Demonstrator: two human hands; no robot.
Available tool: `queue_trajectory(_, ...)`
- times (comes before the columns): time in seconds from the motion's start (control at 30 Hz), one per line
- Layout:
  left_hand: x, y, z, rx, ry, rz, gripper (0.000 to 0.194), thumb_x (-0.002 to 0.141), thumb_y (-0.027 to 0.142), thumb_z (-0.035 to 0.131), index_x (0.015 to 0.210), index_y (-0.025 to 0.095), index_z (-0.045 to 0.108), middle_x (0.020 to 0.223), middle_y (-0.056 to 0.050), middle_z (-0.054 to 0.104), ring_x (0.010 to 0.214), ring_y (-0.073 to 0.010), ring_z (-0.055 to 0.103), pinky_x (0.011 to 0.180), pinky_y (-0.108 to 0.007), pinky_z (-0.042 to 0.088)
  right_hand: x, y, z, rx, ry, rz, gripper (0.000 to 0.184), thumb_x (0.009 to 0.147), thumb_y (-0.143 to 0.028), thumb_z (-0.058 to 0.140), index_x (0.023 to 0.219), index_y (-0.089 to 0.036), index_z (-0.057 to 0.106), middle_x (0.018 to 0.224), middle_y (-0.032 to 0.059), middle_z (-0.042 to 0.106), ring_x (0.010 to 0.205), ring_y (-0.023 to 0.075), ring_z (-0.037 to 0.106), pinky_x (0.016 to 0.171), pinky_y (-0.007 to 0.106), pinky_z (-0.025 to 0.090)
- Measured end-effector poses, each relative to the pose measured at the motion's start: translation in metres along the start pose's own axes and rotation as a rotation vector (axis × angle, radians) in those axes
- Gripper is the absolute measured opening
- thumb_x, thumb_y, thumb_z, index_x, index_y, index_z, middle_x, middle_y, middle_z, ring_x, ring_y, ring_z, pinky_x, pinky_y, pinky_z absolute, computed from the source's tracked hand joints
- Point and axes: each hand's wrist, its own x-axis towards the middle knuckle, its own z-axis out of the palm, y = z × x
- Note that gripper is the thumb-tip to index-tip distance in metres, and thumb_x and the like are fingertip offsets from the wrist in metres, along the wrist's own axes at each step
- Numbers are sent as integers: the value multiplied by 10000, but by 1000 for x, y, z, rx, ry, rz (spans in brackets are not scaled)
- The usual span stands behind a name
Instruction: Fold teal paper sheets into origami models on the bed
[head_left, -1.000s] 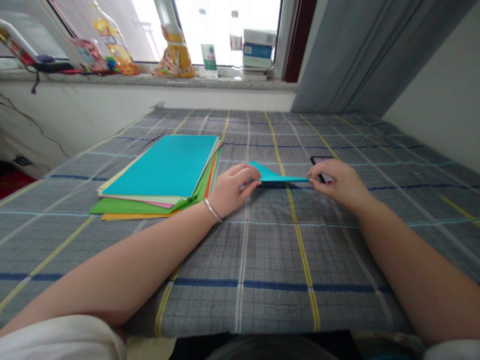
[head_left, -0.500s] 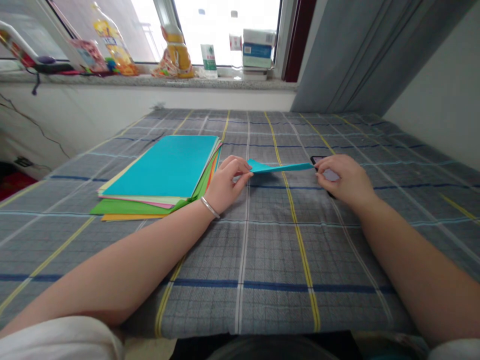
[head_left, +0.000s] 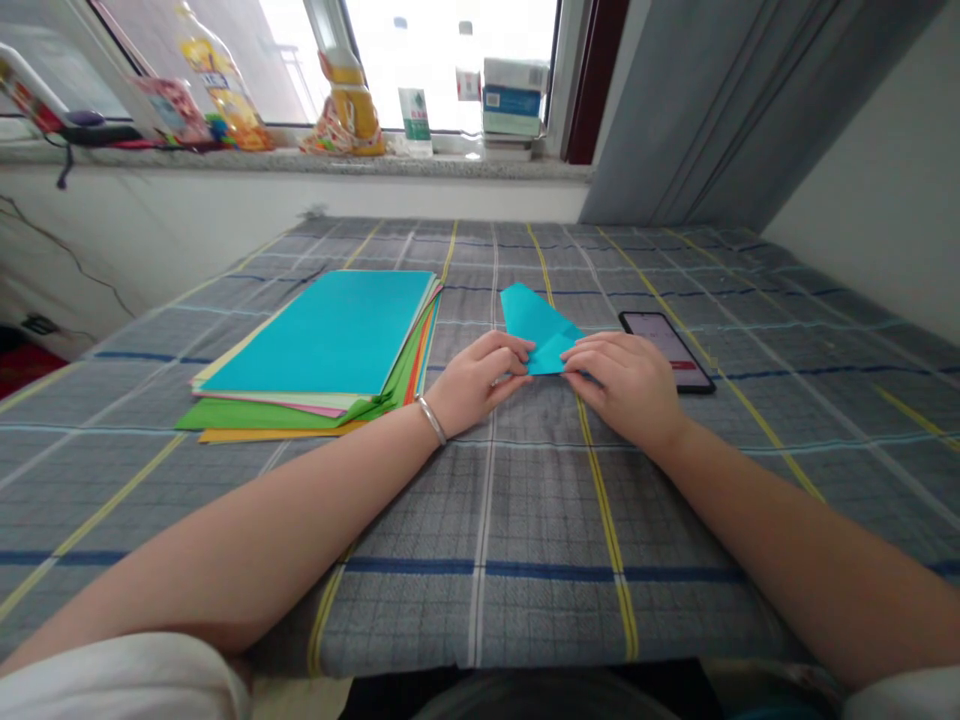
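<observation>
- The left grip [head_left: 477,378] is pinching the near left edge of a folded blue paper [head_left: 534,315].
- The right grip [head_left: 630,385] is pinching the paper's near right side.
- The paper is spanning the gap between both grips, its far end reaching ahead over the checked worktop [head_left: 540,520].
- A phone [head_left: 672,345] is lying just beside the right grip.

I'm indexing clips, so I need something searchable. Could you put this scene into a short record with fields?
left hand: fingers and thumb on the folded blue paper
right hand: same paper, farther right
paper stack: left of the left hand, blue sheet on top
phone: flat, partly hidden by the right hand
surface: plaid cloth
windowsill: bottles, boxes
</observation>
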Motion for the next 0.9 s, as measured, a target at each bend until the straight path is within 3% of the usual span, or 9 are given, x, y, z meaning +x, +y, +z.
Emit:
queue_trajectory(0.33, 7, 1, 7, 225, -48, 125, 74, 930, 282, 600, 898, 233, 645, 967, -19, 693, 948, -169, 599, 915, -356, 478, 5, -19, 3, -57, -81, -28, 182, 928, -232, 556, 790, -206, 672, 851, 14, 744, 864, 186, 666, 787, 330, 478)
queue_trajectory(0.67, 8, 4, 4, 260, -113, 19, 142, 922, 278, 583, 797, 231, 633, 872, 8, 704, 912, -167, 589, 1023, -406, 378, 3, -15, 8, -25, -98, 8, 150, 895, -217, 578, 780, -213, 674, 829, 9, 738, 827, 178, 656, 724, 317, 449)
queue_trajectory(0.9, 7, 4, -1, 283, -97, 16, 116, 896, 262, 610, 787, 230, 634, 866, 19, 704, 904, -157, 601, 1030, -396, 362, -2, -7, 7, 0, -85, 24, 122, 865, -195, 588, 770, -216, 663, 830, 16, 727, 812, 182, 654, 717, 308, 457)
